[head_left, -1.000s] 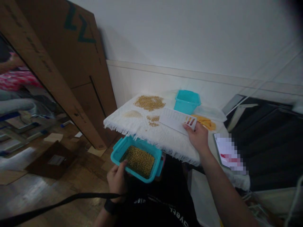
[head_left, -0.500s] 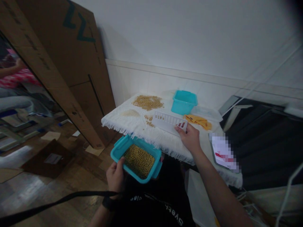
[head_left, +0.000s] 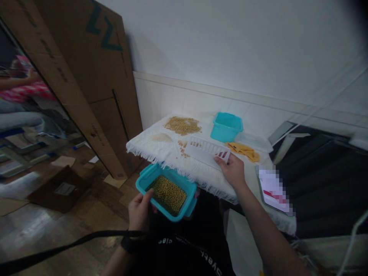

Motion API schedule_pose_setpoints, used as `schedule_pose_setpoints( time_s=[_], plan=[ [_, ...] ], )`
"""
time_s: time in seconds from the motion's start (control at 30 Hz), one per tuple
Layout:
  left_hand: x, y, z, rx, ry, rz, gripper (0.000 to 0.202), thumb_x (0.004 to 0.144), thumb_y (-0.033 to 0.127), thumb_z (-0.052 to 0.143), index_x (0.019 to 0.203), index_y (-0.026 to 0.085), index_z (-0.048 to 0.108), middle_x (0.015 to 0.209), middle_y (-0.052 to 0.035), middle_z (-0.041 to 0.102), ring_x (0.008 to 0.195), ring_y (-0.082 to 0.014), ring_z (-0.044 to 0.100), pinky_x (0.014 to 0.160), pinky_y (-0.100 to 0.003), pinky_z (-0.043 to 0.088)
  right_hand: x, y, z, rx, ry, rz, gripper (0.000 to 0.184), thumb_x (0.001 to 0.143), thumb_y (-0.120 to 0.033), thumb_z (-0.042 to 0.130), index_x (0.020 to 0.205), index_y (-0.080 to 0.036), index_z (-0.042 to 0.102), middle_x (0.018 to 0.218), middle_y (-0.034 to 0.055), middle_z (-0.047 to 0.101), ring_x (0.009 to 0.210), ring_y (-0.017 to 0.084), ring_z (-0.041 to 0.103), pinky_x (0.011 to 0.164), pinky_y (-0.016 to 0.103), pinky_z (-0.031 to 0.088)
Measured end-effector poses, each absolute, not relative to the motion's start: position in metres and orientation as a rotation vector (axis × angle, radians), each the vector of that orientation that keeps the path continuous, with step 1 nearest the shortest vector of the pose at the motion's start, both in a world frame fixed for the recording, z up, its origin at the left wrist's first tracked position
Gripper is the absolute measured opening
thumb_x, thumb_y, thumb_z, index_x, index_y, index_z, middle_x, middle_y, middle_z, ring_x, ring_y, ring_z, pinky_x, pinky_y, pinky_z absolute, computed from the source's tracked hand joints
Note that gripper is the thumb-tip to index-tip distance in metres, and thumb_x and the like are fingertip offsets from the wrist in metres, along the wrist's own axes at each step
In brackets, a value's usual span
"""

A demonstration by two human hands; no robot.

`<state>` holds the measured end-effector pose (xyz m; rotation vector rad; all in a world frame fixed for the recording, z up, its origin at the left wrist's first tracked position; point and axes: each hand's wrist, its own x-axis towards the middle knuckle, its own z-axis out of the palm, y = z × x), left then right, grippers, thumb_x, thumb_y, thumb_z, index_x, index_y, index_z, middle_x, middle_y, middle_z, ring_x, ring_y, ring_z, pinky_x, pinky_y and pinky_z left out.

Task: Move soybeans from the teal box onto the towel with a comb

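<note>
My left hand (head_left: 139, 212) grips the near-left rim of a teal tub (head_left: 188, 200) full of tan beans (head_left: 168, 194), held just below the table's front edge. My right hand (head_left: 232, 171) pinches the near end of a white slotted plastic tray (head_left: 206, 152), which lies on the white fringed cloth (head_left: 178, 165) with its far end against a few loose beans (head_left: 183, 146). Farther back lie a bigger heap of beans (head_left: 182, 125) and a small pale pile of grain (head_left: 162, 137).
A second, empty teal tub (head_left: 226, 127) stands at the back of the table, with a yellow cloth (head_left: 243, 150) and a clear lid (head_left: 253, 140) to its right. A phone (head_left: 273, 189) lies on the right edge. A large cardboard box (head_left: 83, 80) leans at the left.
My right hand has slid the white tray leftward across the cloth towards the loose beans. The teal tub in my left hand has stayed near the table edge.
</note>
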<state>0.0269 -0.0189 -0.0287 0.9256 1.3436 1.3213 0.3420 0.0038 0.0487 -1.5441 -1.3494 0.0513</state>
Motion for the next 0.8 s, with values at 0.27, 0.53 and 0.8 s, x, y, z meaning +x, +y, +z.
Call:
schedule_pose_setpoints(
  time_s=[0.27, 0.53, 0.8],
  plan=[
    [0.023, -0.017, -0.026, 0.838, 1.286, 1.343, 0.035, 0.073, 0.044, 0.073, 0.055, 0.019, 0.056, 0.041, 0.0042, 0.053, 0.036, -0.0116, 0.047, 0.039, -0.023, 0.036, 0.339, 0.004, 0.049, -1.531, -1.376, 0.128, 0.039, 0.080, -0.054, 0.064, 0.089, -0.017, 0.073, 0.089, 0.0085, 0.077, 0.079, 0.025, 0.070, 0.073, 0.037, 0.055],
    [0.016, -0.014, -0.030, 0.813, 1.255, 1.321, 0.036, 0.075, 0.046, 0.073, 0.057, 0.019, 0.057, 0.042, 0.0046, 0.055, 0.036, -0.0118, 0.048, 0.040, -0.024, 0.036, 0.330, -0.010, 0.052, -1.564, -1.332, 0.080, 0.040, 0.079, -0.055, 0.066, 0.089, -0.017, 0.074, 0.087, 0.0094, 0.077, 0.078, 0.026, 0.071, 0.070, 0.037, 0.056],
    [0.013, -0.014, -0.025, 0.849, 1.358, 1.310, 0.039, 0.072, 0.051, 0.072, 0.054, 0.019, 0.059, 0.037, 0.0025, 0.054, 0.035, -0.0131, 0.048, 0.040, -0.025, 0.036, 0.322, -0.016, 0.046, -1.582, -1.331, 0.092, 0.040, 0.080, -0.055, 0.064, 0.087, -0.017, 0.073, 0.084, 0.0094, 0.078, 0.072, 0.025, 0.071, 0.064, 0.034, 0.056]
  ],
)
